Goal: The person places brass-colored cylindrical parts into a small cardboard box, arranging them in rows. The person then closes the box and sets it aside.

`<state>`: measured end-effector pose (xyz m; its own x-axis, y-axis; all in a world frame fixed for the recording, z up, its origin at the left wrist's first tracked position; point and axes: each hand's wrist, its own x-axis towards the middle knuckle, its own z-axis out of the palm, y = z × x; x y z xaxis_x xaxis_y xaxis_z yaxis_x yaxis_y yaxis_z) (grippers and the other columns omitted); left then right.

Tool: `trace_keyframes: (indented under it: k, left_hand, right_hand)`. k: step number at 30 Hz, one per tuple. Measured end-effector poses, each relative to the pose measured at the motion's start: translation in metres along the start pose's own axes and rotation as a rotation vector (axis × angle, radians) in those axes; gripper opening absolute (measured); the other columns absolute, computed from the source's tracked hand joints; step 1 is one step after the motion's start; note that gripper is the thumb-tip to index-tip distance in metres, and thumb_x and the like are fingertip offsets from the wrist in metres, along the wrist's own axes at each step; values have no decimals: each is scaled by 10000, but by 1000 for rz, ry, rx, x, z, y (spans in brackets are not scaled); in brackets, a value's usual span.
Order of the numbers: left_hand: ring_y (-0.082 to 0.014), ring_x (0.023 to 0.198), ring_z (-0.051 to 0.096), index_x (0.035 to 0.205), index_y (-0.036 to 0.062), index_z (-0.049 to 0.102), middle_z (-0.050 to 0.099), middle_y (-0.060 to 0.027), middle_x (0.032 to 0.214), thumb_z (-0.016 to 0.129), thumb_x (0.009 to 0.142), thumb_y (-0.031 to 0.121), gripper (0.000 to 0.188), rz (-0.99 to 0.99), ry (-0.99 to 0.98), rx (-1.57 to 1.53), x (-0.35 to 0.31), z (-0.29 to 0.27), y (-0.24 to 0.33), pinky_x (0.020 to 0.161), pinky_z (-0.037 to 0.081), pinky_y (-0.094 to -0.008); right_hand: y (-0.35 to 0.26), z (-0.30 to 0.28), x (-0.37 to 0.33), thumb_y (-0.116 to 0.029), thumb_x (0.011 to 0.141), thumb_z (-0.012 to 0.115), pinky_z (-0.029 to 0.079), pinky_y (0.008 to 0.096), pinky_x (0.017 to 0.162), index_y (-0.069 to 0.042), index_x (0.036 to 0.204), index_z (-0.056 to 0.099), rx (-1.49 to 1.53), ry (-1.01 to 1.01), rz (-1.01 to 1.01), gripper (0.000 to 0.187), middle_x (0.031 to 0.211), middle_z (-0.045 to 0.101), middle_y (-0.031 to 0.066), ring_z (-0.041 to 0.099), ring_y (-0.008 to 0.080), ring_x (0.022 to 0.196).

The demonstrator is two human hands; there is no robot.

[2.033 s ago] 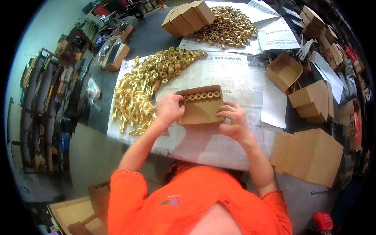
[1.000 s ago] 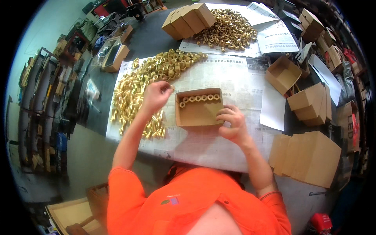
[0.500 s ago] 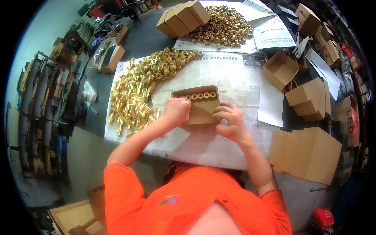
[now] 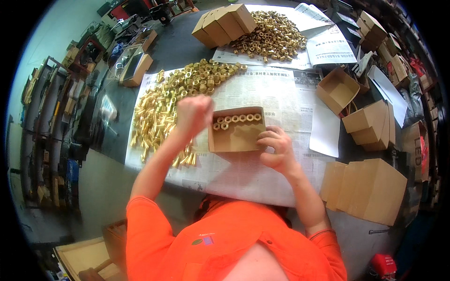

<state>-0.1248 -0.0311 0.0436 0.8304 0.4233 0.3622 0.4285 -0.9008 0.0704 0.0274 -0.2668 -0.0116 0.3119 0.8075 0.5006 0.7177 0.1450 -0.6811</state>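
An open cardboard box [image 4: 237,142] lies on the newspaper in front of me. Inside it, a row of brass nuts [image 4: 242,118] runs along the far wall, with two more nuts in front of its left end. My right hand [image 4: 277,149] grips the box's right wall with bent fingers. Up and left of the box, my left hand [image 4: 194,114] is raised in a closed, slightly blurred fist; whatever it may hold is hidden. Beyond that hand spreads a heap of larger brass nuts [image 4: 199,77], and slim brass tube-like fittings [image 4: 147,124] lie left of it.
At the far side, several closed cartons [image 4: 224,25] stand beside another pile of brass nuts [image 4: 272,37]. Newspaper [image 4: 281,93] covers the table. Empty open boxes [image 4: 338,89] and flattened cardboard [image 4: 368,189] sit to the right, near a white sheet [image 4: 324,133].
My left hand has left the box's left side and moved up and left, toward the nut heap. Two nuts in the second row now show. My right hand stays at the box.
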Motion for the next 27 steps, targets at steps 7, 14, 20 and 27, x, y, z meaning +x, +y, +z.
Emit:
trace_keyframes:
  k: [7, 14, 20, 27]
  left_hand:
    - [-302, 725, 686, 788, 61, 613, 675, -151, 761, 669, 800, 324, 270, -313, -206, 244, 25, 25, -67, 637, 541, -423]
    - [-336, 751, 676, 809, 37, 604, 668, -168, 748, 659, 744, 285, 263, -325, -54, 171, 22, 45, -68, 689, 540, -454]
    - [-251, 688, 655, 808, 10, 633, 667, -154, 741, 687, 714, 227, 243, -373, -133, -338, 13, 20, -51, 649, 534, -373]
    - [-141, 693, 651, 852, -17, 648, 667, -96, 733, 709, 760, 45, 127, -63, -237, -649, -3, -19, 32, 641, 516, -271]
  right_hand:
    - [0, 0, 2, -53, 530, 575, 504, 399, 821, -35, 758, 672, 11, -14, -7, 249, 896, 683, 63, 583, 331, 996]
    - [-1, 0, 1, -53, 535, 577, 504, 403, 831, -35, 763, 682, 17, -23, 24, 251, 916, 687, 71, 581, 339, 1013]
    - [2, 2, 0, -55, 533, 582, 502, 402, 839, -38, 766, 680, 10, -19, 8, 254, 914, 686, 74, 585, 336, 1007]
    - [1, 0, 0, -78, 536, 585, 502, 398, 834, -39, 763, 670, -7, -12, -1, 245, 902, 682, 57, 588, 333, 991]
